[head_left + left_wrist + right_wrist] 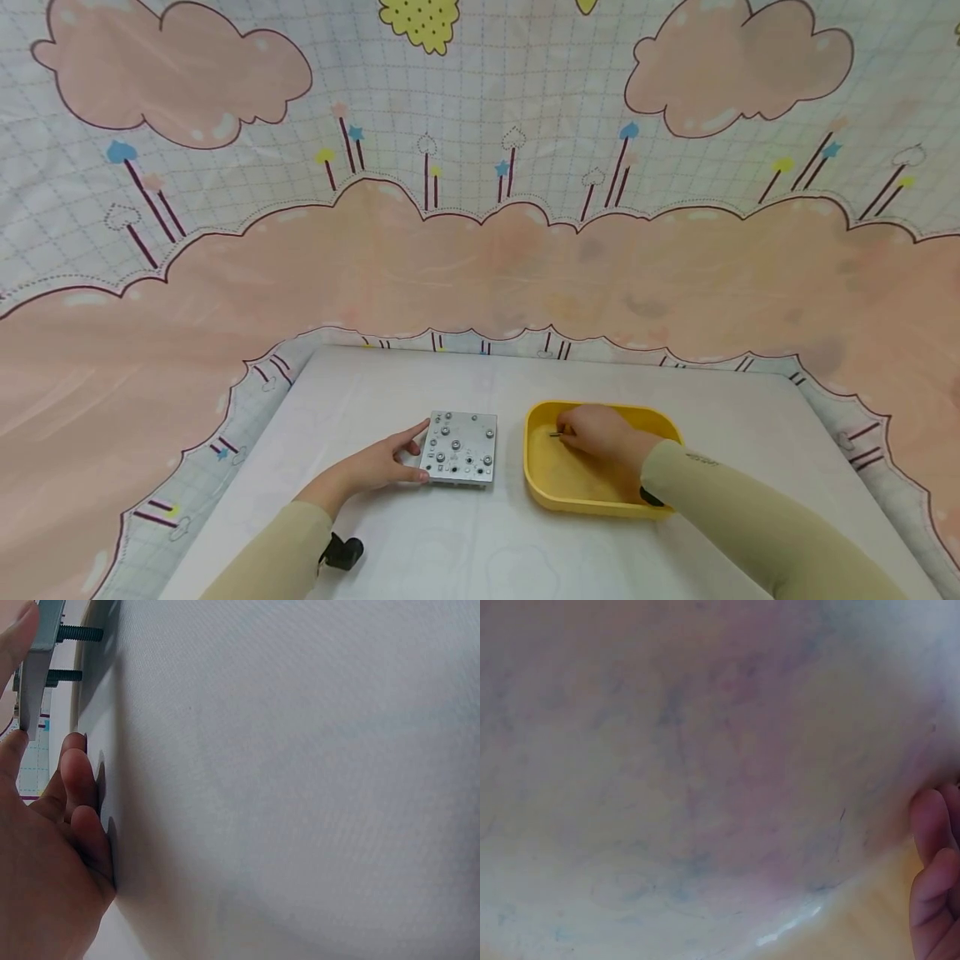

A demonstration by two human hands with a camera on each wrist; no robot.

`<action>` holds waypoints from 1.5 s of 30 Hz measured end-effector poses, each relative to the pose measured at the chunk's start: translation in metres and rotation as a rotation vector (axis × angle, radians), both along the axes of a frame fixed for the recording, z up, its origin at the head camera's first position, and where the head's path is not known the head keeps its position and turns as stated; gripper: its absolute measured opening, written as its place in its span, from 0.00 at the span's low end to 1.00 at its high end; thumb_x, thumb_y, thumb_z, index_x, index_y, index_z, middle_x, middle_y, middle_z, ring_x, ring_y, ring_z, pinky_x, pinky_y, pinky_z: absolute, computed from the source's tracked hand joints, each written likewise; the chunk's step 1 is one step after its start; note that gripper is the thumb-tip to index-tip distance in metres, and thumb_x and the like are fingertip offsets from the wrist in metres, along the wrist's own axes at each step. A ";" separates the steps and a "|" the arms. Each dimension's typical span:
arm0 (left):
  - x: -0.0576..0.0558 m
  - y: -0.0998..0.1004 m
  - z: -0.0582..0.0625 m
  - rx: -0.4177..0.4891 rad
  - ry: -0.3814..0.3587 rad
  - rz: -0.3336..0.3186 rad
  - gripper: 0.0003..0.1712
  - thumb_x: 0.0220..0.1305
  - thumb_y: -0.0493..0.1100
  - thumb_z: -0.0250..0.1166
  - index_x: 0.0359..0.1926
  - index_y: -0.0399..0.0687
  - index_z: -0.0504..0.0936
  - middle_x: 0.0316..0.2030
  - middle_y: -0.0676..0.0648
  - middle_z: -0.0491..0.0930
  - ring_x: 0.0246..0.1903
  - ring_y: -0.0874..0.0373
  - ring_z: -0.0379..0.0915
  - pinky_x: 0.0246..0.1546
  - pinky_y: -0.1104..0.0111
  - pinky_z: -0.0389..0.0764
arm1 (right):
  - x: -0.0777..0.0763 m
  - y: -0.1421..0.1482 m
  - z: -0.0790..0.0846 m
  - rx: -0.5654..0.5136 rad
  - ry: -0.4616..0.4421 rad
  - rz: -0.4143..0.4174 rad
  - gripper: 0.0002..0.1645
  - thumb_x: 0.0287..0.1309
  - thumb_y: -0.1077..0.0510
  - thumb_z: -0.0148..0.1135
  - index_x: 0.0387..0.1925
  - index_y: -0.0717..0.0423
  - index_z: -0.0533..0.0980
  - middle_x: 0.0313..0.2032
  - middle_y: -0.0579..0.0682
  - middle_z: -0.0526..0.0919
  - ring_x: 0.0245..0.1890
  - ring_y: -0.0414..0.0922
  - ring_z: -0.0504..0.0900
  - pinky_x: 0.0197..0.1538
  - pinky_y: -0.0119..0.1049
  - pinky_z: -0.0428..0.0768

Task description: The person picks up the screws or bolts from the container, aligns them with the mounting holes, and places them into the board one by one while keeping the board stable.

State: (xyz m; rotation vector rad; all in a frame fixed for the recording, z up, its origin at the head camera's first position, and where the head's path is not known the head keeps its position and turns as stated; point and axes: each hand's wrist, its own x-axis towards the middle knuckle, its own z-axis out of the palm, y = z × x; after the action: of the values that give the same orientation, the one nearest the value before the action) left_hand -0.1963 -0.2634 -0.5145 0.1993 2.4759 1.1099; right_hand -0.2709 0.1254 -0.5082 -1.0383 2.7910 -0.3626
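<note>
A square silver metal plate (pixel 468 446) with several bolts and holes is at the middle of the table. Bolt shanks (pixel 81 634) stick out of its underside in the left wrist view. My left hand (pixel 382 461) holds the plate by its left edge, thumb at the near corner and index finger at the far one; the other fingers curl under, near the tabletop. Inside the yellow tray (pixel 543 502), my right hand (pixel 600 431) pinches a small metal piece (pixel 555 434), probably a screw. Only curled fingers of that hand show in the right wrist view.
The tray stands to the right of the plate, its raised rim around my right hand. A white cloth covers the table (pixel 420 550). Behind it hangs a patterned curtain (pixel 480 275). A black wrist device (pixel 342 552) juts from the left sleeve.
</note>
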 end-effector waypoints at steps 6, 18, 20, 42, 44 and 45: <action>0.001 0.001 0.001 -0.002 -0.002 0.001 0.57 0.52 0.54 0.77 0.78 0.58 0.55 0.50 0.49 0.69 0.38 0.55 0.65 0.41 0.61 0.65 | 0.001 -0.002 0.001 0.011 -0.064 -0.059 0.07 0.63 0.55 0.65 0.29 0.47 0.78 0.22 0.40 0.71 0.25 0.40 0.69 0.36 0.37 0.70; 0.001 0.000 0.000 0.003 0.001 -0.003 0.57 0.53 0.54 0.77 0.78 0.57 0.54 0.50 0.48 0.68 0.36 0.55 0.64 0.38 0.62 0.64 | 0.002 -0.002 0.011 -0.009 -0.126 -0.092 0.07 0.57 0.58 0.69 0.29 0.47 0.77 0.24 0.41 0.73 0.28 0.41 0.70 0.38 0.38 0.71; 0.001 0.000 0.001 0.004 0.000 -0.002 0.57 0.53 0.54 0.77 0.78 0.57 0.54 0.50 0.48 0.68 0.36 0.54 0.63 0.38 0.62 0.64 | 0.001 -0.002 0.014 -0.027 -0.136 -0.097 0.06 0.57 0.58 0.68 0.30 0.47 0.77 0.25 0.40 0.74 0.28 0.41 0.71 0.38 0.38 0.72; 0.000 -0.001 -0.001 0.010 -0.003 0.021 0.57 0.52 0.55 0.77 0.78 0.61 0.55 0.51 0.49 0.69 0.35 0.54 0.64 0.37 0.62 0.65 | 0.004 0.006 0.054 -0.426 -0.307 -0.174 0.08 0.62 0.63 0.65 0.43 0.59 0.82 0.31 0.47 0.80 0.27 0.50 0.79 0.29 0.38 0.81; 0.000 -0.001 -0.001 0.010 -0.001 0.018 0.57 0.52 0.55 0.77 0.78 0.61 0.55 0.51 0.49 0.68 0.35 0.54 0.64 0.37 0.62 0.65 | 0.004 0.005 0.058 -0.430 -0.301 -0.182 0.08 0.62 0.63 0.65 0.43 0.58 0.82 0.31 0.47 0.80 0.27 0.48 0.78 0.30 0.38 0.81; 0.000 -0.001 -0.001 0.011 -0.001 0.019 0.57 0.51 0.55 0.77 0.78 0.61 0.55 0.51 0.49 0.68 0.35 0.54 0.64 0.37 0.62 0.65 | 0.005 0.004 0.060 -0.434 -0.297 -0.181 0.08 0.62 0.62 0.65 0.43 0.58 0.82 0.31 0.46 0.80 0.27 0.47 0.78 0.30 0.38 0.81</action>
State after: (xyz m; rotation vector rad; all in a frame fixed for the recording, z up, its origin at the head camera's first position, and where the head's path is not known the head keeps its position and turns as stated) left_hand -0.1959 -0.2641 -0.5157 0.1791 2.4760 1.1311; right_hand -0.2663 0.1291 -0.4479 -0.7211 2.5932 -1.0858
